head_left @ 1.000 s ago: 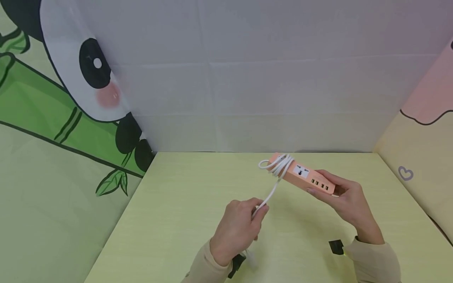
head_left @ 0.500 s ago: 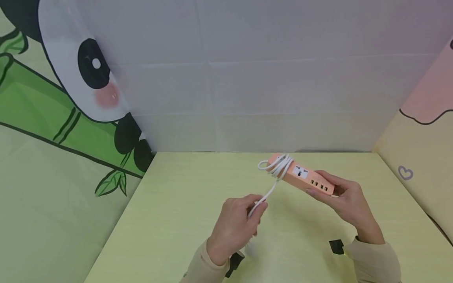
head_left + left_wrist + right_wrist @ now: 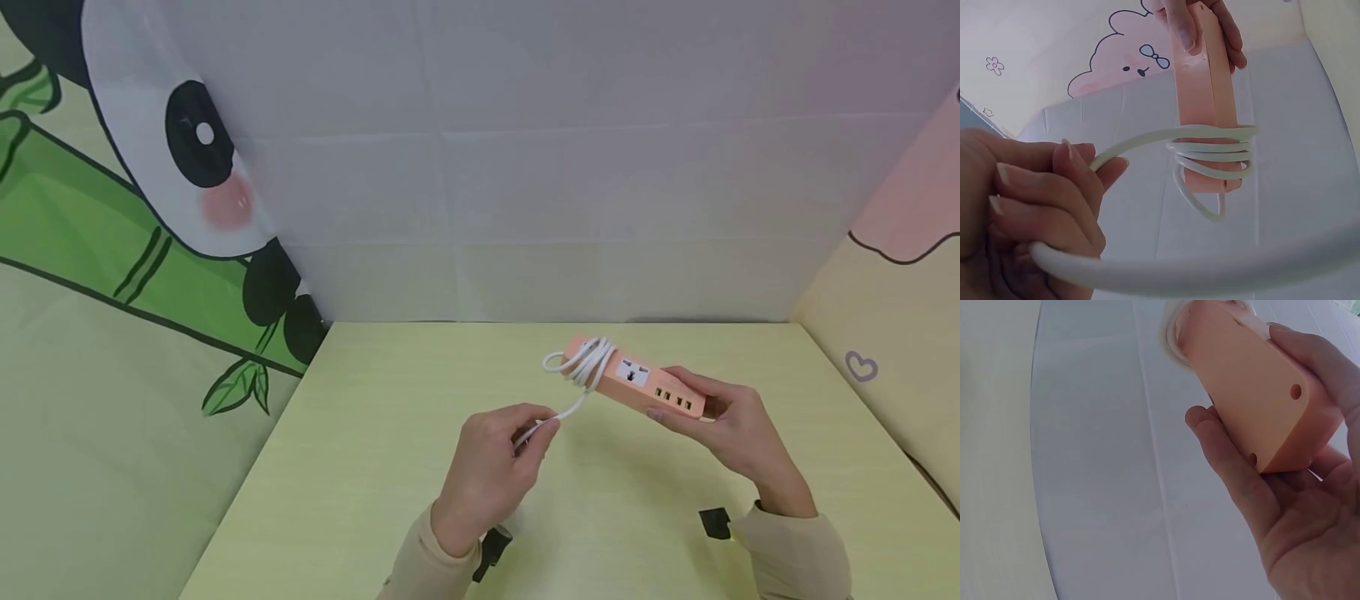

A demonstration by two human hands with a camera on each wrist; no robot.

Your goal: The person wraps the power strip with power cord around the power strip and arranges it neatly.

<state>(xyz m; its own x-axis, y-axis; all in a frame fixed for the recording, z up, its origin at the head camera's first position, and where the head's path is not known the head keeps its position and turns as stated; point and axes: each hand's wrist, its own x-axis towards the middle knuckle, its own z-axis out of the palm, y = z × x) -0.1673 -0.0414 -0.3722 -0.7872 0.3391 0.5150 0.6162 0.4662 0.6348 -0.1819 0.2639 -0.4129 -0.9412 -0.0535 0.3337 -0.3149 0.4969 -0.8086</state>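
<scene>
A pink power strip [image 3: 615, 380], with a white socket and several USB ports, is held above the table at a tilt. Its near end sits in my right hand [image 3: 731, 429], thumb on one side and fingers on the other. White cord [image 3: 592, 360] is wound in several turns around the far end, with a small loop sticking out. My left hand [image 3: 491, 467] pinches the loose length of cord between thumb and forefinger. In the left wrist view the cord [image 3: 1147, 139] runs from those fingertips to the windings, and more cord passes through the curled lower fingers.
Below the hands lies a pale yellow table [image 3: 375, 392]. A grey-white backdrop [image 3: 525, 183] rises behind it, with a panda-and-bamboo printed panel [image 3: 150, 250] at left and a cream-and-pink panel [image 3: 900, 350] at right. Black straps show by both sleeves.
My left hand has shifted slightly left and up, and the cord sags into a more curved line. The power strip has dipped a little lower, still in my right hand.
</scene>
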